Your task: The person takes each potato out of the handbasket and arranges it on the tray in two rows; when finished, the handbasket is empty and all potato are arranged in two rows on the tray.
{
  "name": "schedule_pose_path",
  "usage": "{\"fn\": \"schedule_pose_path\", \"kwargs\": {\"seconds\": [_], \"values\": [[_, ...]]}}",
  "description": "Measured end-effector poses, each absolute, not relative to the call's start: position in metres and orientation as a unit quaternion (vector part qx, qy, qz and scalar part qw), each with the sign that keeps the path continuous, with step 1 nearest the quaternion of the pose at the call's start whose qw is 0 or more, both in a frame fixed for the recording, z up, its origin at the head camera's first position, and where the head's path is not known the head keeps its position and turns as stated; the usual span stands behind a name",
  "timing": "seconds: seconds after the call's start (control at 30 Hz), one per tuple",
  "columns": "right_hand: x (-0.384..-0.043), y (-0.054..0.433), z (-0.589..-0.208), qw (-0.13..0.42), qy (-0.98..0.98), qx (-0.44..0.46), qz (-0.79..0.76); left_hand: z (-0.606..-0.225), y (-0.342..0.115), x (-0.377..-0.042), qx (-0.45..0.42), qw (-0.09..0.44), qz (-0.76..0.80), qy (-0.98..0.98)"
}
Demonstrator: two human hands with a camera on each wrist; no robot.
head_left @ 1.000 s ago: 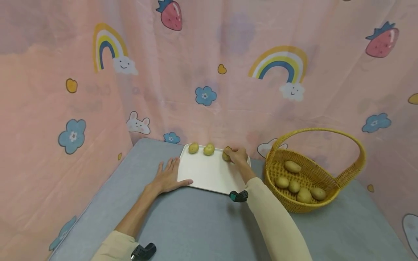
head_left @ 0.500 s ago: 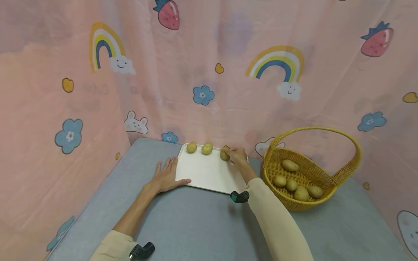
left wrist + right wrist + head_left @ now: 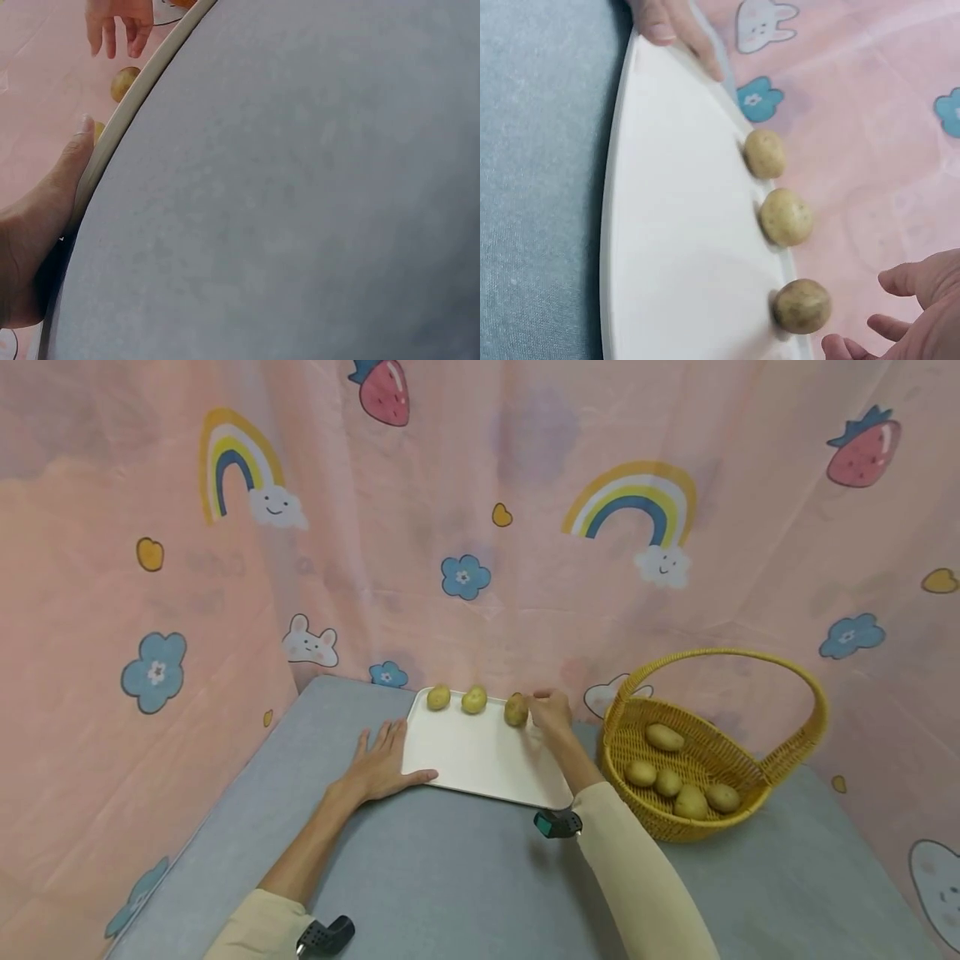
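Three potatoes stand in a row along the far edge of a white tray (image 3: 480, 756): a left potato (image 3: 438, 697), a middle potato (image 3: 474, 700) and a browner right potato (image 3: 516, 710). My right hand (image 3: 553, 714) is just right of the browner one; in the right wrist view a gap shows between its parted fingers (image 3: 889, 327) and that potato (image 3: 802, 306). My left hand (image 3: 378, 770) rests at the tray's left side, fingers straight along the edge. Its thumb (image 3: 71, 154) lies at the near rim in the left wrist view.
On the right of the grey table (image 3: 450, 877) stands a yellow woven basket (image 3: 697, 835) with a tall arched handle; several potatoes (image 3: 692, 802) lie inside. A pink patterned curtain (image 3: 420, 510) hangs right behind the tray and basket.
My right hand has let go of the browner potato and drawn slightly to the right. That potato stays on the tray. The left hand has kept its place.
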State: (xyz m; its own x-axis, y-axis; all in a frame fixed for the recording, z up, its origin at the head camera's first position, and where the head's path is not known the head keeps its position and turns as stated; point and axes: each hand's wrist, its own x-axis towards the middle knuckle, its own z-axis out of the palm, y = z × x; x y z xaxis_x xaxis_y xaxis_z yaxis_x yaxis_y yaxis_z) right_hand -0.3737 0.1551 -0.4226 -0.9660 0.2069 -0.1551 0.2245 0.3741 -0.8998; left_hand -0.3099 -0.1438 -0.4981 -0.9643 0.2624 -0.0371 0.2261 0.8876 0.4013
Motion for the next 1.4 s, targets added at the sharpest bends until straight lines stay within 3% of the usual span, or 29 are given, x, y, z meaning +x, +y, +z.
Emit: {"fn": "schedule_pose_path", "kwargs": {"seconds": [0.23,0.6,0.77,1.1,1.4], "values": [[-0.353,0.165,-0.402,0.010,0.814,0.103,-0.572,-0.498,-0.144,-0.310,0.130,0.046,0.202,0.970],[-0.301,0.185,-0.369,0.086,0.865,-0.066,-0.491,-0.497,-0.145,-0.308,0.131,0.048,0.209,0.968],[-0.279,0.197,-0.350,0.095,0.881,-0.108,-0.451,-0.497,-0.145,-0.308,0.128,0.049,0.205,0.969],[-0.250,0.238,-0.323,0.069,0.892,-0.117,-0.431,-0.498,-0.145,-0.309,0.128,0.050,0.211,0.968],[-0.254,0.290,-0.319,0.088,0.888,-0.065,-0.447,-0.499,-0.146,-0.309,0.130,0.049,0.210,0.968]]}}
